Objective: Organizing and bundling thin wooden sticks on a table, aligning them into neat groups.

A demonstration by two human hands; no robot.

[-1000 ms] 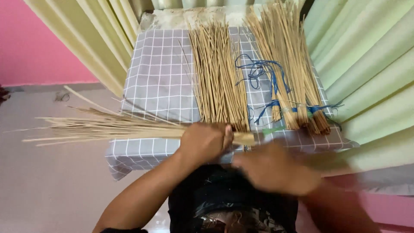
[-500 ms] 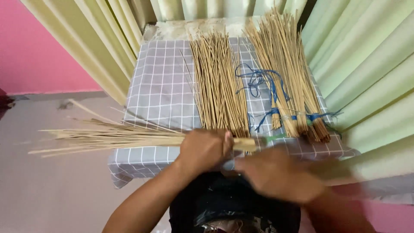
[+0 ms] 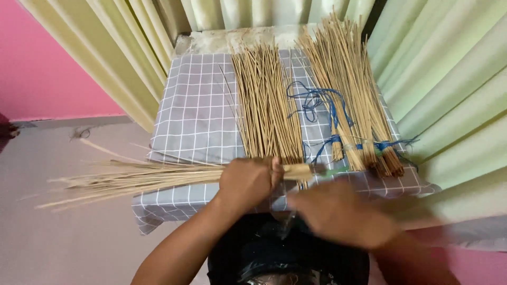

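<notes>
Stick bundle (image 3: 158, 177): long axis along desk (image 3: 195, 116) front edge, left hand (image 3: 248, 182) grip clenched round butt end; right hand (image 3: 338, 214) blurred just beside, grip state unclear

Your right hand (image 3: 340, 214) is a blur, so you can't tell if its fingers are bent or flat, or if they hold anything. Your left hand (image 3: 248, 182) wraps around the stick bundle (image 3: 132, 177) and hides the part inside the fist. The thin tips of the bundle on the left are too fine to count. Something small and green (image 3: 332, 171) sits just past the bundle's thick end; it may be tape, but it is too small to tell. Your right arm runs off the bottom edge. The curtain (image 3: 449, 89) covers the far right side of the table (image 3: 195, 105).
</notes>
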